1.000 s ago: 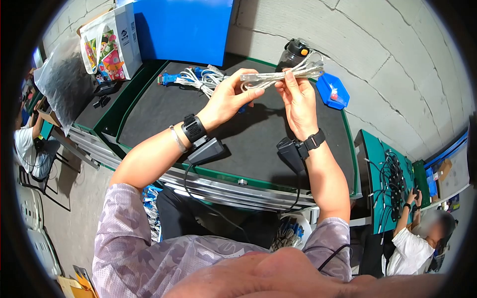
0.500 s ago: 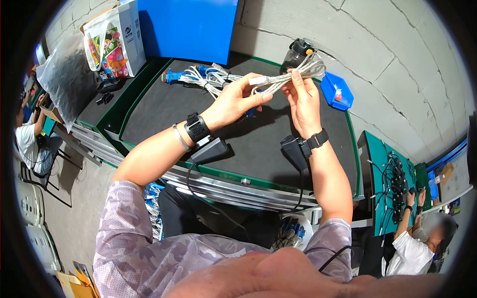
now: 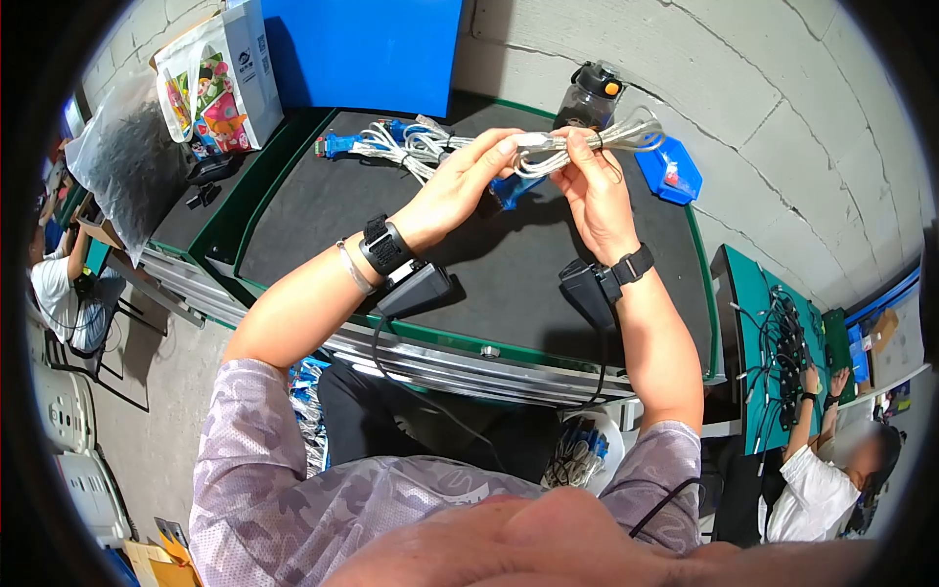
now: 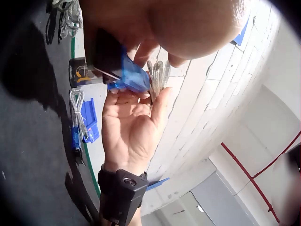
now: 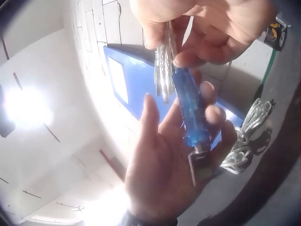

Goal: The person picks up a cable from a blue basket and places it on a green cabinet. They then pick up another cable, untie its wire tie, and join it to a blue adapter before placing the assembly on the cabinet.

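Note:
Both hands hold a coiled clear-silver cable [image 3: 548,164] with a blue connector [image 3: 509,190], raised over the dark mat. The right hand [image 3: 599,205] pinches the coil between thumb and fingers. On the other side, the left hand [image 3: 458,194] has its fingers curled round the connector. In the right wrist view, the blue connector [image 5: 190,108] lies across the left hand's [image 5: 162,165] fingers, with that thumb raised, and the right hand [image 5: 211,28] grips the strands above. The left wrist view shows the blue plastic [image 4: 134,76] between both hands; some fingertips are hidden.
More bundled cables [image 3: 396,147] with blue connectors lie on the mat's back left. A bottle [image 3: 590,96] and a blue tray [image 3: 671,168] stand behind the right hand. At left are a printed bag [image 3: 220,93] and a plastic sack [image 3: 132,152]. Other people sit at both sides.
The left fingers have come closer to the coil and the right hand, and the blue connector below shows more. Both hands have shifted slightly right in the head view.

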The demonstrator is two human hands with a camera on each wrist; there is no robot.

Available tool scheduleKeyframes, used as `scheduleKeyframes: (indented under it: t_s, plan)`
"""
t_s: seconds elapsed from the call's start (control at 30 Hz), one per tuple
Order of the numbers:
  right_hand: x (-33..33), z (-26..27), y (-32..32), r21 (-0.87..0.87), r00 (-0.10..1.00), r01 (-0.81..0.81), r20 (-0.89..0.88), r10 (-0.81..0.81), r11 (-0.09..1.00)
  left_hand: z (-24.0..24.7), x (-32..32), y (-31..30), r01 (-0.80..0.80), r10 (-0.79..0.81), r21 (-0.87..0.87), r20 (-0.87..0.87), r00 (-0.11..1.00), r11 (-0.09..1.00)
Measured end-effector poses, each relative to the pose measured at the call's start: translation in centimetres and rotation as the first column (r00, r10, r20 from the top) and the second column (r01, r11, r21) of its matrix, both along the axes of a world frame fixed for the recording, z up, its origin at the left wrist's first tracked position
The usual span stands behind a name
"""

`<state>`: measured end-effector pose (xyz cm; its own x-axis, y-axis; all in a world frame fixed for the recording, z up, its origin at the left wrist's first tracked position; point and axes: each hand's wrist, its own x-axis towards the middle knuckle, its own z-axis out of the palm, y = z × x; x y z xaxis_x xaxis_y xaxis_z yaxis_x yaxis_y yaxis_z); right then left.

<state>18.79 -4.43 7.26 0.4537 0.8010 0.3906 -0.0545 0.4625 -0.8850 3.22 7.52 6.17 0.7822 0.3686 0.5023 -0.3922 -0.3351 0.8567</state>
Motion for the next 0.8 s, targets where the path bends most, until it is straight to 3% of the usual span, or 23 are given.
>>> scheduleKeyframes:
  t_s: [0.13,0.2,0.3,0.53,0.63,0.7,0.73,0.8]
  plan:
    - [-0.3,0.0,0.0,-0.005,1.000,-0.012,-0.021,0.012,1.000,0.1,0.2,0.8,0.007,-0.009,0.052,0.028,1.000,0.999]
    - [0.1,-0.2,0.1,0.008,0.999,-0.040,0.007,0.040,0.999,-0.5,0.6,1.3,-0.097,0.091,0.088,0.064,0.994,0.991]
    - [0.1,0.0,0.1,-0.003,0.999,-0.031,0.035,0.031,1.000,-0.5,0.5,1.0,-0.074,0.074,0.021,-0.002,0.997,0.997]
    - [-0.4,-0.3,0.2,-0.020,1.000,-0.007,0.025,0.007,1.000,0.0,0.3,0.9,-0.143,0.143,0.045,0.011,0.990,0.989]
    - [-0.2,-0.2,0.3,-0.011,0.998,-0.062,-0.027,0.062,0.998,-0.3,0.5,1.4,-0.148,0.153,0.142,-0.027,0.988,0.979]
    - [-0.2,0.2,0.2,0.008,0.984,-0.038,-0.175,0.039,0.999,-0.6,0.8,1.5,-0.001,0.002,0.070,-0.012,1.000,0.998]
    - [0.0,0.2,0.2,0.007,0.984,-0.036,-0.174,0.037,0.999,-0.6,0.7,1.4,0.001,-0.001,0.069,-0.010,1.000,0.998]
    - [0.4,0.4,0.2,0.049,0.968,0.048,-0.249,-0.034,0.998,-0.5,0.3,1.0,0.077,-0.080,-0.026,-0.144,0.986,0.997]
